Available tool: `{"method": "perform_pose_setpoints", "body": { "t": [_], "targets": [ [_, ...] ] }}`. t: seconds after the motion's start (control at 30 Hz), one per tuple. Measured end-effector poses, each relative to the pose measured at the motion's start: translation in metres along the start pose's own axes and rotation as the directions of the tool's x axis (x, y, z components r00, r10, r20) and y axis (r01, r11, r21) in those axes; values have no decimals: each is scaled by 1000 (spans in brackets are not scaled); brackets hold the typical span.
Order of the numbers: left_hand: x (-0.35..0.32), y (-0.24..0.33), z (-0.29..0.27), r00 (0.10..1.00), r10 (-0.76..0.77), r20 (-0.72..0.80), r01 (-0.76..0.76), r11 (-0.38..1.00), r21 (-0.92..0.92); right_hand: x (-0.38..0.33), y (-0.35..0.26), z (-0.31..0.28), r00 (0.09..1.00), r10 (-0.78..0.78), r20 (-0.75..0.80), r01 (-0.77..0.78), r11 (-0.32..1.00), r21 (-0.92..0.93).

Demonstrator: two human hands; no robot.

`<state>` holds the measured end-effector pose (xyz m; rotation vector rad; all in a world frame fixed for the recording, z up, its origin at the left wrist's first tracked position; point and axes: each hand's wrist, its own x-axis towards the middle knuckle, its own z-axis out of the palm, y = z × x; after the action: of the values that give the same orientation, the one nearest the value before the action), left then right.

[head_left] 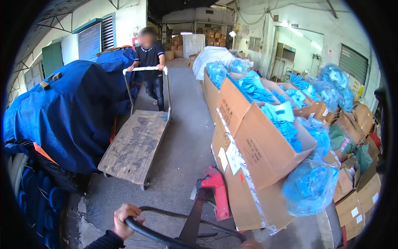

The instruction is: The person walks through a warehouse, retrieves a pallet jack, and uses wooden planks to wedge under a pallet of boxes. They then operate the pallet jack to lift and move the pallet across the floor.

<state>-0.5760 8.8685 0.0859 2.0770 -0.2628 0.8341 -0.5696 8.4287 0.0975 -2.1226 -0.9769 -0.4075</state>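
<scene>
Black and looped, the pallet jack handle (174, 232) sits at six o'clock, low against the bottom edge. The left hand (123, 220) is clenched round its left curve, fingers wrapped over the bar. Only a sliver of the right hand (250, 245) shows on the handle's right end at the very bottom edge, and I cannot tell how it grips. From the loop the dark shaft runs up to the red pump housing (217, 191), just above at about one o'clock, hard against a tall stack of cardboard boxes (257, 153). Those boxes stand open at three o'clock, stuffed with blue plastic packets (286, 120), and a bulging clear bag of blue goods (311, 186) hangs off their near corner. Across the concrete floor (186, 137), at eleven o'clock, a worn wooden platform trolley (134, 145) stands with another person (150, 66) holding its white push bar. Blue tarpaulin (66, 108) covers a big heap at nine o'clock.
</scene>
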Motion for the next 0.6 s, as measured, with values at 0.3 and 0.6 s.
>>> {"method": "perform_pose_setpoints", "body": {
  "t": [0.3,0.6],
  "targets": [
    [-102,107,32,861,-7,508,-253,862,440,-60,-14,-30,858,294,421,-28,846,-533],
    [-337,113,69,631,-357,688,-200,783,589,-252,-52,92,508,477,718,-141,868,-477]
  ]
}}
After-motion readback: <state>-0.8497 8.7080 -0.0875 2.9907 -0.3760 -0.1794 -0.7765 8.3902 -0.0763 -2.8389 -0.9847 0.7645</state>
